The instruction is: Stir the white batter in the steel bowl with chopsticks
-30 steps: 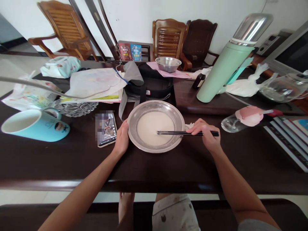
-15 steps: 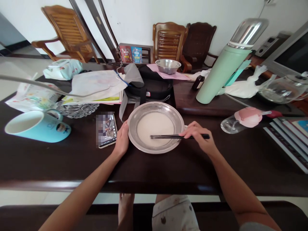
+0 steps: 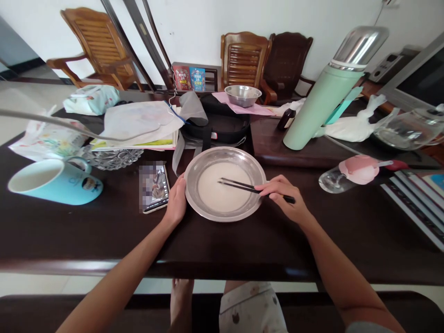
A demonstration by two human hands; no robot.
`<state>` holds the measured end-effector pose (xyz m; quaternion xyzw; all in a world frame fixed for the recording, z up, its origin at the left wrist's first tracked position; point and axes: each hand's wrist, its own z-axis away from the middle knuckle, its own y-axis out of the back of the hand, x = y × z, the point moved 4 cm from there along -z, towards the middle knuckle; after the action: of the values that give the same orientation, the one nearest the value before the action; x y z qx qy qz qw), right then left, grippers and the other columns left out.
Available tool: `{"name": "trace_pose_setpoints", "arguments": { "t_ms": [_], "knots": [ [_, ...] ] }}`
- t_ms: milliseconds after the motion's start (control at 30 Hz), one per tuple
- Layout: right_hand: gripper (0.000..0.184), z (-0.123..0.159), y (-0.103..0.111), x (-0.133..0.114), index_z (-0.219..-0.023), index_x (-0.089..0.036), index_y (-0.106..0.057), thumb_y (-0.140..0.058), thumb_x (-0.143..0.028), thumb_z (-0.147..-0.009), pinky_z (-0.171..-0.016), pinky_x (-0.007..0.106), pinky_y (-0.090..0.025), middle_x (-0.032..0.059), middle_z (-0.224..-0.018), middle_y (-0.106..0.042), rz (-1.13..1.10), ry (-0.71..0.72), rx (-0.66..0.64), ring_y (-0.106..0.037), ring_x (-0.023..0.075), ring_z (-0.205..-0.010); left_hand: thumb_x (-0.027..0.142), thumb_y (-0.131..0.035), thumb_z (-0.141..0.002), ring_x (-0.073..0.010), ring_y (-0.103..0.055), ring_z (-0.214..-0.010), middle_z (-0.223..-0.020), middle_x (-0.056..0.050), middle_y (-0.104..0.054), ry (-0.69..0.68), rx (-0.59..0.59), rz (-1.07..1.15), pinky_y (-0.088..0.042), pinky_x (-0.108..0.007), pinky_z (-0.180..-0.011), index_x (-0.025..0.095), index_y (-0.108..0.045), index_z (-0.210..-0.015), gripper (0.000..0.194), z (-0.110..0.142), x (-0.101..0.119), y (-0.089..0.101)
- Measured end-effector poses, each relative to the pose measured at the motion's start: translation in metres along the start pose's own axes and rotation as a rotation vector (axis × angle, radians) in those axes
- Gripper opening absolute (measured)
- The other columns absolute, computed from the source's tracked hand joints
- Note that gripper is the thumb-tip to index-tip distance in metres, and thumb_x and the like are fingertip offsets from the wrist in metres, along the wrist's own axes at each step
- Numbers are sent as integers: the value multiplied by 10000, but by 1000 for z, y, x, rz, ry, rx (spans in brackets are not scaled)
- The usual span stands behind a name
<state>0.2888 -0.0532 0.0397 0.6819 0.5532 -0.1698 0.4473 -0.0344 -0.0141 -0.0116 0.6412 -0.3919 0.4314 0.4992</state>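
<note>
A round steel plate (image 3: 194, 172) holding pale white batter (image 3: 222, 189) lies on the dark wooden table (image 3: 243, 240) in front of me. My left hand (image 3: 176, 201) curls against the plate's left rim and steadies it. My right hand (image 3: 285, 198) is closed on a pair of black chopsticks (image 3: 239, 185). Their tips reach into the batter near the plate's middle, pointing up and left.
A phone (image 3: 153, 186) lies just left of the plate, a blue mug (image 3: 52, 181) on its side further left. Behind are a glass dish (image 3: 111, 157), papers (image 3: 138, 121), a black bag (image 3: 225, 125), a green thermos (image 3: 322, 101) and a small steel bowl (image 3: 243, 95). A pink-capped bottle (image 3: 350, 171) and books (image 3: 416, 194) sit right.
My right hand has shifted left toward the plate and the chopsticks have swung from level to angled, tips now higher in the batter. My left hand has stayed on the rim.
</note>
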Motion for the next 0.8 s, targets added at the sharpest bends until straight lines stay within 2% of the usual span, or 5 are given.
{"name": "trace_pose_setpoints", "arguments": {
  "t_ms": [133,333,533,700,800],
  "knots": [
    [449,4,13,4,-782,-294,-824,-496,-363,-1082,-740,426,-525,31,-840,-851,-103,-7,201,-662,236,-758,675,-378,-963,-356,-586,-1351,-1370,-157,-718,-1,-13,4,-434,-478,-1187,119,-694,-1271,710,0,-1,0],
    [308,1,-1,-1,-912,-292,-832,-600,-457,-1030,-804,434,-556,35,-1004,-869,-55,5,-56,-688,244,-859,687,-384,-963,-346,-610,-1329,-1381,-170,-708,-18,-24,22,-432,-470,-1191,107,-686,-1282,728,0,-1,0],
    [454,3,13,4,-801,-297,-830,-484,-374,-1084,-744,439,-523,34,-849,-854,-92,6,169,-694,246,-782,694,-382,-962,-344,-602,-1334,-1384,-161,-710,-10,-31,21,-444,-470,-1178,114,-680,-1311,740,0,-2,0],
    [356,1,0,1,-873,-292,-831,-567,-456,-1045,-801,445,-555,38,-967,-870,-73,-17,-45,-707,247,-847,691,-393,-956,-353,-604,-1329,-1359,-165,-720,-1,-6,24,-448,-471,-1178,101,-696,-1287,742,0,-1,0],
    [317,0,4,2,-888,-294,-833,-590,-433,-1037,-805,438,-558,35,-995,-869,-14,-17,13,-706,246,-866,694,-394,-952,-350,-608,-1326,-1369,-170,-714,-5,-8,34,-444,-468,-1184,92,-690,-1294,753,0,-1,-1]
  ]
}}
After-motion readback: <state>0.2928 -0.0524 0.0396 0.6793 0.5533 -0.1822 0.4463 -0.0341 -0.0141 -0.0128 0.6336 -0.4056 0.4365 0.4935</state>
